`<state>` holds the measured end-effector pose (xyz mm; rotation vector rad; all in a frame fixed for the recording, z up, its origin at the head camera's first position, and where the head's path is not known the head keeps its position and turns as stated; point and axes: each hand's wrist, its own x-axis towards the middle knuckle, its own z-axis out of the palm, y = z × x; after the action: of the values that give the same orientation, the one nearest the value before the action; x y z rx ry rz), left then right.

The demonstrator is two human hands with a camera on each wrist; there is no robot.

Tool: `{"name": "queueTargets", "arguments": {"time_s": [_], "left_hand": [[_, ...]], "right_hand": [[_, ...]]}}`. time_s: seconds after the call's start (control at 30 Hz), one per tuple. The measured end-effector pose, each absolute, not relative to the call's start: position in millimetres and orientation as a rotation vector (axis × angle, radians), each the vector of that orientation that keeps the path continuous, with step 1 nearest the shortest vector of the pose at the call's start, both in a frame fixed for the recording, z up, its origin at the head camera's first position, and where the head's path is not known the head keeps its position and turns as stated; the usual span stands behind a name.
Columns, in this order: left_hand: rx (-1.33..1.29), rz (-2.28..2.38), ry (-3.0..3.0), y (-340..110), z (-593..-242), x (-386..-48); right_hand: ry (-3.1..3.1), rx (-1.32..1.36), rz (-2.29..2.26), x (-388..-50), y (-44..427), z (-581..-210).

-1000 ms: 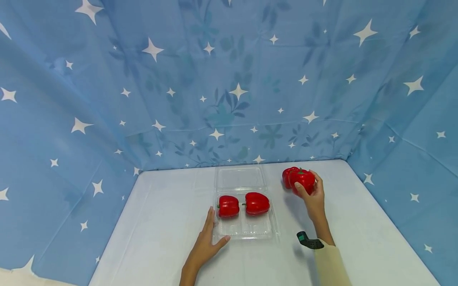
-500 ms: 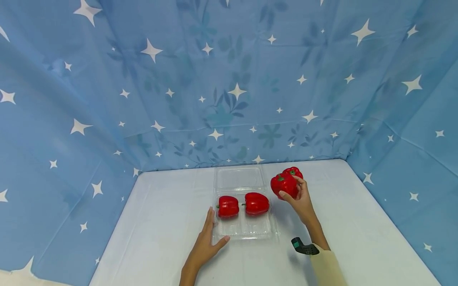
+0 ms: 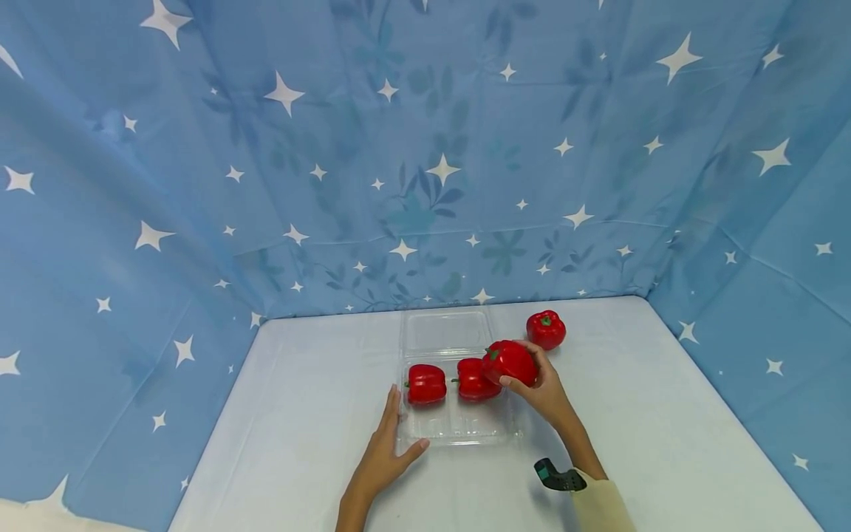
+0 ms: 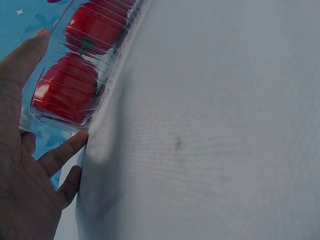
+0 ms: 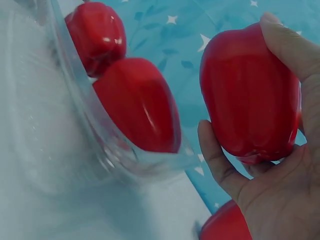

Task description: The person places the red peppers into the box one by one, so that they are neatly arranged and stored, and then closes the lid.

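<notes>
In the head view my right hand [image 3: 549,390] grips a red bell pepper [image 3: 510,362] over the right edge of a clear plastic container [image 3: 459,442]. The right wrist view shows thumb and fingers curled round this pepper [image 5: 250,95]. Two more red bell peppers lie on their sides in the container's far half, one on the left [image 3: 425,385] and one on the right [image 3: 473,384]; the held pepper partly covers the right one. My left hand [image 3: 379,459] rests against the container's near left corner, its fingers straight and thumb spread [image 4: 30,55].
Another red bell pepper [image 3: 546,329] stands on the white table [image 3: 306,414] at the back right. The container's clear lid [image 3: 445,330] lies folded open behind it. A blue star-patterned curtain [image 3: 425,148] encloses the back and sides.
My right hand has carried the bell pepper left and nearer, from beside the standing pepper to the container's right edge. My left hand has stayed in place.
</notes>
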<state>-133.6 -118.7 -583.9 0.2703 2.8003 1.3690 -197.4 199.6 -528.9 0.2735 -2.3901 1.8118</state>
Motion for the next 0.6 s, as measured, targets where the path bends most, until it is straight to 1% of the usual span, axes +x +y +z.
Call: {"name": "queueTargets", "arguments": {"time_s": [0.33, 0.6], "left_hand": [[0.302, 1.384, 2.814, -119, -585, -134], [0.296, 1.411, 2.800, -118, -585, -134]], "right_hand": [[-2.427, 0.288, 1.847, -185, 177, -527], [-2.474, 0.388, 1.651, -179, 159, -528]]}}
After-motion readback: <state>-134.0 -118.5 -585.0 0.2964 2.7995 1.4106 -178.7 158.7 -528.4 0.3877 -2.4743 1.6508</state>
